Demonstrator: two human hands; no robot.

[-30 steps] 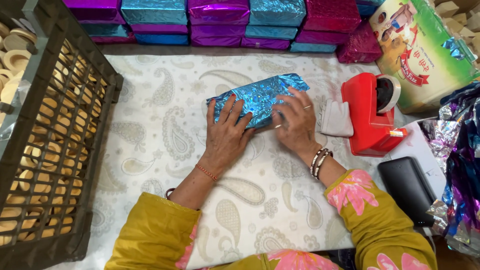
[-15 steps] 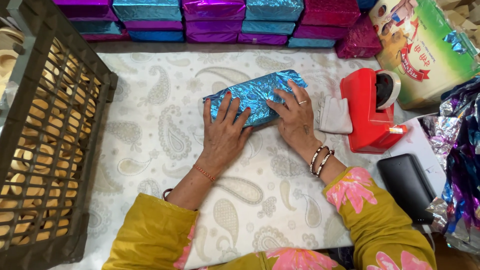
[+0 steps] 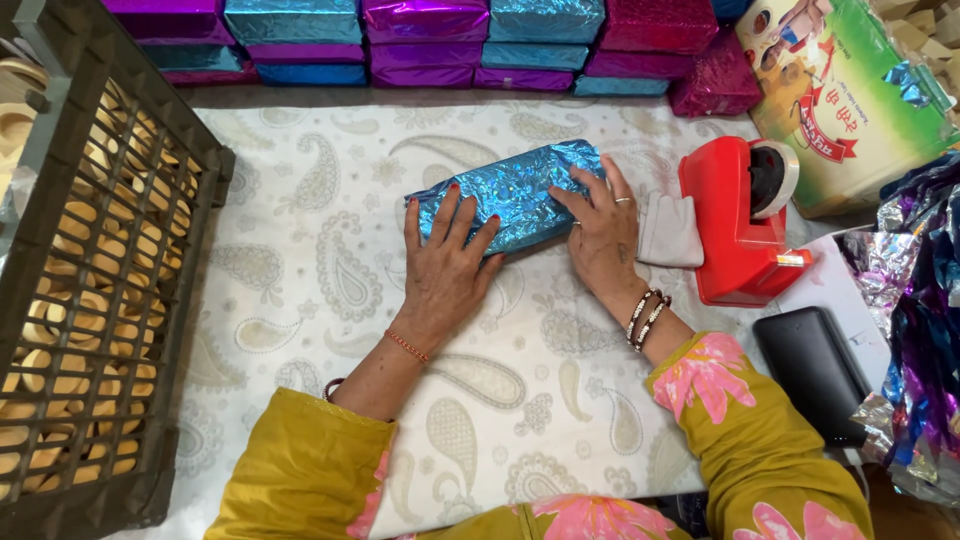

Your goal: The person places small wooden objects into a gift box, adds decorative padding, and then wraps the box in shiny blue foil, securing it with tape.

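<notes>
Fingers [image 3: 455, 215] of the left hand [image 3: 445, 270] spread flat on the blue parcel [image 3: 510, 195], pressing, not clenched. Right hand [image 3: 605, 235] open too, fingertips on the parcel's right end, perhaps pinching a fold. Parcel at mid-cloth [image 3: 300, 280], tilted. Just right, a red tape dispenser [image 3: 735, 225]; left, a dark crate [image 3: 90, 270]; behind, stacked foil boxes [image 3: 420, 35].

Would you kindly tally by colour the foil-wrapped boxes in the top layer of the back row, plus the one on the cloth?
Blue: 3, the box under the left hand and right hand, plus two stacked blue boxes.
Purple: 2, the purple boxes.
Pink: 1, the pink box.
Total: 6
</notes>
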